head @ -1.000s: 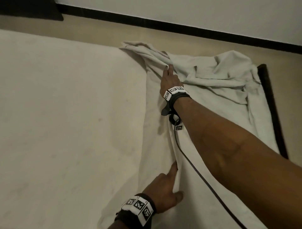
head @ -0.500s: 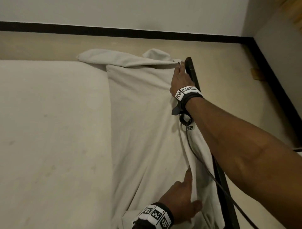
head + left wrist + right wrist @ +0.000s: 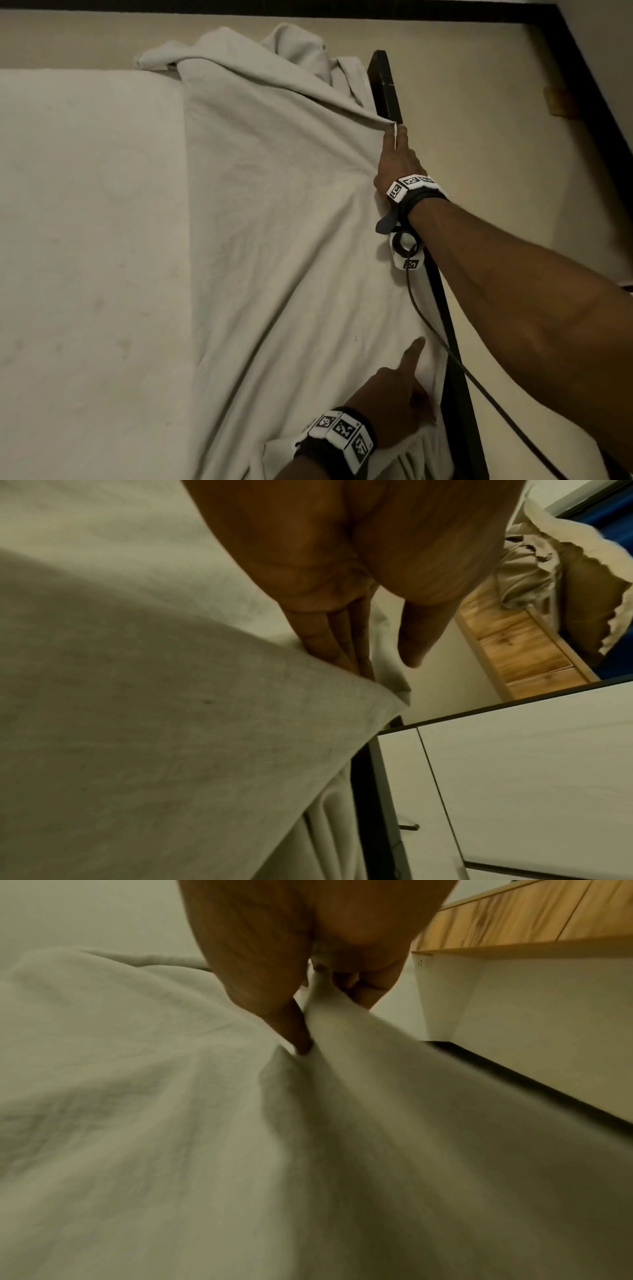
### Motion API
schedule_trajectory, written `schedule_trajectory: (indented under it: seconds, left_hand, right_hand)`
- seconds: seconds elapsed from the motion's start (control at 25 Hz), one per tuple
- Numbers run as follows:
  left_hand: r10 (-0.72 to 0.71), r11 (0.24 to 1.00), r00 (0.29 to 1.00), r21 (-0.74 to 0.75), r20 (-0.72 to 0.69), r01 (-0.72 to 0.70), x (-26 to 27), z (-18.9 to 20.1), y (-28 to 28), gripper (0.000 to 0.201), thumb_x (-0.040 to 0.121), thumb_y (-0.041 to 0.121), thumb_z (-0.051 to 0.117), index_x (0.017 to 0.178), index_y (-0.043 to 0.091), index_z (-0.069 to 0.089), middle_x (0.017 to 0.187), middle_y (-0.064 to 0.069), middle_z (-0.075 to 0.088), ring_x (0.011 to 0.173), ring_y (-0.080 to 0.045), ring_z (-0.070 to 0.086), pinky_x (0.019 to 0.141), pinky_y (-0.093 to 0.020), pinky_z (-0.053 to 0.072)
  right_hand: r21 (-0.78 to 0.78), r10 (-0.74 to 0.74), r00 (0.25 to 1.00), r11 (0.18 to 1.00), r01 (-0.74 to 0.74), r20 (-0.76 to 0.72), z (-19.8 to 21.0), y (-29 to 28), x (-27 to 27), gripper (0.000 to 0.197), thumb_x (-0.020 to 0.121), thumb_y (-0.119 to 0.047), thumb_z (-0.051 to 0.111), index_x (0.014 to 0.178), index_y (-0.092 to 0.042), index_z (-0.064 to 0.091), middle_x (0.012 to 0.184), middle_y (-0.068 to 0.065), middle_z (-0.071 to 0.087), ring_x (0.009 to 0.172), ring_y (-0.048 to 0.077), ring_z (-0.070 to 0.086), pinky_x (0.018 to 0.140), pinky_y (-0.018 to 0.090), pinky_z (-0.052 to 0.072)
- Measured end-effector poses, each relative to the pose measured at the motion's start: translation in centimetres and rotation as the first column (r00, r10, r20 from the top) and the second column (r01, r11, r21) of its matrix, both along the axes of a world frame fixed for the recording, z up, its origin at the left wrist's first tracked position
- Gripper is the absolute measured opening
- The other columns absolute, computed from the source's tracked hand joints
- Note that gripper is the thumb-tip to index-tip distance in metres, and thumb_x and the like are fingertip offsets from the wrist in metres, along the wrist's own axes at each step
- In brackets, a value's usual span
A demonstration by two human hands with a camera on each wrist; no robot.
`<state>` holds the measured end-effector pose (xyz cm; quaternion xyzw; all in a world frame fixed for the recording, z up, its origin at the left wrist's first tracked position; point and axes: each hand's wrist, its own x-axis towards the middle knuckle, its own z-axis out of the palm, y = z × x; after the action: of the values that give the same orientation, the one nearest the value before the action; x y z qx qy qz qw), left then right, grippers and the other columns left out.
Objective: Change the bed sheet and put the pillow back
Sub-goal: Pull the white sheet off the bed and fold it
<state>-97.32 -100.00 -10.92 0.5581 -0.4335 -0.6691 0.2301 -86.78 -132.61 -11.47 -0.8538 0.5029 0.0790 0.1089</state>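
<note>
A pale bed sheet [image 3: 274, 222] lies rumpled over the right part of the bare mattress [image 3: 85, 240], bunched at the far end. My right hand [image 3: 395, 137] pinches the sheet's edge beside the dark bed frame [image 3: 385, 85]. In the right wrist view the cloth [image 3: 342, 1096] runs between the thumb and fingers of my right hand [image 3: 329, 1015]. My left hand [image 3: 407, 387] rests on the sheet near its right edge, index finger straight. Its fingers [image 3: 329, 642] lie straight against a fold, with the tips hidden. No pillow shows in the head view.
Beige floor [image 3: 479, 137] runs right of the frame to a black baseboard [image 3: 589, 85]. A black cable [image 3: 479, 377] trails from my right wrist. Wooden drawers [image 3: 527, 647], a white cabinet [image 3: 531, 777] and a heap of beige bedding [image 3: 548, 561] stand nearby.
My right hand has drawn the sheet's edge to the right, up to the bed frame and back toward me, spreading the bunched cloth. The left hand stayed on the sheet near its right edge.
</note>
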Motion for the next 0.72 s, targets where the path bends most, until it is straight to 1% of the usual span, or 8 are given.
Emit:
schedule_trajectory:
  seconds: [0.08, 0.16, 0.28, 0.36, 0.48, 0.6, 0.68, 0.72]
  left_hand:
    - [0.095, 0.995, 0.993, -0.012, 0.065, -0.094, 1.1, -0.4, 0.6, 0.073, 0.091, 0.027, 0.062, 0.154, 0.036, 0.025, 0.105, 0.003, 0.072, 0.097, -0.017, 0.069, 0.098, -0.04, 0.054]
    - [0.239, 0.971, 0.956, -0.068, 0.167, -0.231, 2.9, 0.3, 1.4, 0.046, 0.091, 0.029, 0.054, 0.136, 0.03, 0.052, 0.102, -0.001, 0.073, 0.089, -0.018, 0.07, 0.088, -0.04, 0.057]
    - [0.376, 0.926, 0.856, -0.17, 0.353, -0.337, 7.8, 2.4, 2.0, 0.024, 0.093, 0.024, 0.057, 0.115, 0.026, 0.068, 0.098, 0.004, 0.073, 0.08, -0.01, 0.066, 0.082, -0.029, 0.055]
    - [0.417, 0.909, 0.793, -0.187, 0.444, -0.373, 12.3, 3.3, 2.1, 0.021, 0.094, 0.02, 0.062, 0.114, 0.021, 0.07, 0.101, 0.004, 0.072, 0.084, -0.012, 0.065, 0.081, -0.024, 0.049]
    - [0.442, 0.893, 0.693, -0.207, 0.569, -0.4, 18.9, 2.9, 2.4, 0.026, 0.092, 0.019, 0.066, 0.118, 0.016, 0.067, 0.112, -0.004, 0.07, 0.092, -0.02, 0.066, 0.085, -0.027, 0.047]
    - [0.445, 0.887, 0.578, -0.252, 0.684, -0.386, 23.8, 0.8, 1.7, 0.049, 0.091, 0.027, 0.063, 0.135, 0.006, 0.056, 0.132, -0.019, 0.058, 0.116, -0.036, 0.059, 0.102, -0.04, 0.043]
    - [0.448, 0.878, 0.487, -0.268, 0.75, -0.396, 26.3, -0.4, 0.8, 0.065, 0.086, 0.037, 0.055, 0.141, 0.001, 0.049, 0.14, -0.025, 0.049, 0.13, -0.04, 0.046, 0.111, -0.046, 0.033]
    - [0.456, 0.865, 0.445, -0.268, 0.771, -0.424, 27.3, -0.8, 0.2, 0.067, 0.088, 0.038, 0.056, 0.143, 0.001, 0.045, 0.143, -0.026, 0.045, 0.134, -0.04, 0.041, 0.114, -0.047, 0.029]
  right_hand:
    - [0.047, -0.03, 0.999, 0.998, 0.029, 0.012, 0.1, 0.8, 0.0, 0.083, 0.088, -0.01, 0.054, 0.158, -0.021, 0.01, 0.164, 0.014, -0.003, 0.14, 0.042, 0.029, 0.103, 0.049, 0.043]
    - [0.106, -0.096, 0.995, 0.99, 0.092, 0.029, 1.1, 2.0, -0.3, 0.08, 0.089, -0.014, 0.053, 0.157, -0.023, 0.012, 0.164, 0.013, -0.001, 0.144, 0.041, 0.02, 0.103, 0.052, 0.042]
    - [0.177, -0.229, 0.971, 0.961, 0.214, 0.069, 2.7, 4.4, -1.7, 0.079, 0.089, -0.022, 0.054, 0.155, -0.012, 0.012, 0.161, 0.013, 0.012, 0.143, 0.039, 0.022, 0.104, 0.051, 0.041]
    - [0.202, -0.296, 0.952, 0.94, 0.276, 0.077, 3.1, 5.9, -3.6, 0.075, 0.089, -0.026, 0.056, 0.151, -0.005, 0.019, 0.153, 0.016, 0.024, 0.137, 0.04, 0.029, 0.102, 0.05, 0.042]
    - [0.249, -0.364, 0.931, 0.905, 0.344, 0.037, 2.2, 7.8, -6.2, 0.069, 0.091, -0.03, 0.056, 0.146, -0.001, 0.025, 0.148, 0.018, 0.031, 0.134, 0.039, 0.032, 0.101, 0.049, 0.041]
    - [0.293, -0.391, 0.92, 0.882, 0.369, 0.017, 0.5, 8.9, -7.4, 0.073, 0.093, -0.037, 0.056, 0.147, 0.0, 0.024, 0.151, 0.02, 0.028, 0.138, 0.04, 0.03, 0.109, 0.046, 0.035]
    - [0.301, -0.402, 0.915, 0.876, 0.377, 0.024, -0.5, 9.4, -7.4, 0.074, 0.094, -0.041, 0.056, 0.148, -0.001, 0.025, 0.152, 0.019, 0.027, 0.14, 0.038, 0.029, 0.109, 0.047, 0.035]
    - [0.312, -0.416, 0.909, 0.868, 0.385, 0.035, -0.8, 9.6, -7.2, 0.075, 0.093, -0.043, 0.056, 0.148, -0.001, 0.025, 0.152, 0.018, 0.027, 0.14, 0.038, 0.028, 0.109, 0.047, 0.035]
